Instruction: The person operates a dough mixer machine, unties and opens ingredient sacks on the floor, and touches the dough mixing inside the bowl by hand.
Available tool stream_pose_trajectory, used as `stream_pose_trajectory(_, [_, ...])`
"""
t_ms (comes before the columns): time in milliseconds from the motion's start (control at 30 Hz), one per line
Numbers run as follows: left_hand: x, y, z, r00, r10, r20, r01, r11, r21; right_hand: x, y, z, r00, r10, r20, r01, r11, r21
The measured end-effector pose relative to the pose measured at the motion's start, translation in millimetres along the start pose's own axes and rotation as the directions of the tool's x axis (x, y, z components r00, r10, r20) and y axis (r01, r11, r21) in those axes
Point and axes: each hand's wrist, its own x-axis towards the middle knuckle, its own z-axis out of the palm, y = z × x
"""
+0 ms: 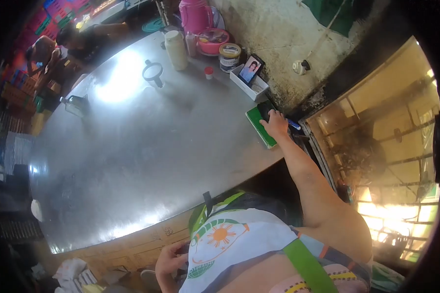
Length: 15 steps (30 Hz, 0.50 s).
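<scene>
Smooth white cloth [249, 225] with orange sun print is beside the left hand [170, 263]. The right hand [277, 124] touches a dark object [264, 108] at the green spiral notebook [257, 126]; how wide either grip is, I cannot tell.

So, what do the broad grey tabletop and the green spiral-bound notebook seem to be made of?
The tabletop looks like smooth sheet metal: silvery sheen, blurred glare. The notebook has a flat green cover, suggesting card or plastic, finish unclear; its pale edge coil could be wire or plastic.
</scene>
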Motion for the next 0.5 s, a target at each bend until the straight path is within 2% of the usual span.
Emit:
stream_pose_trajectory(100, [-4.1, -4.1, 9.4, 0.999, 0.025, 0.033, -0.021, 0.991, -0.132, 4.9, 3.1, 5.1, 1.000, 0.005, 0.013, -0.004, 0.999, -0.034])
stream_pose_trajectory(267, [-3.8, -18.1, 17.1, 0.999, 0.025, -0.027, -0.029, 0.989, -0.146, -0.5, -2.3, -4.8, 1.000, -0.013, 0.022, 0.015, 0.998, -0.056])
stream_pose_trajectory(333, [-3.8, -14.4, 19.7, 0.999, 0.024, -0.047, -0.031, 0.988, -0.151, -4.3, -7.0, -8.5, 0.995, -0.042, -0.094, 0.036, 0.997, -0.072])
stream_pose_trajectory(367, [-4.7, -10.8, 20.6, 1.000, 0.004, -0.031, -0.009, 0.989, -0.150, -5.6, -8.6, -10.1, 0.995, -0.052, -0.091, 0.045, 0.996, -0.073])
stream_pose_trajectory(433, [-3.2, -4.8, 22.0, 0.999, -0.010, -0.038, 0.004, 0.984, -0.176, -6.3, -15.8, -10.9, 0.968, -0.127, -0.219, 0.125, 0.992, -0.023])
stream_pose_trajectory(500, [-5.2, -5.0, 22.1, 0.999, -0.032, -0.009, 0.031, 0.996, -0.085, -0.5, -15.3, -1.3, 0.920, -0.283, -0.270, 0.309, 0.949, 0.059])
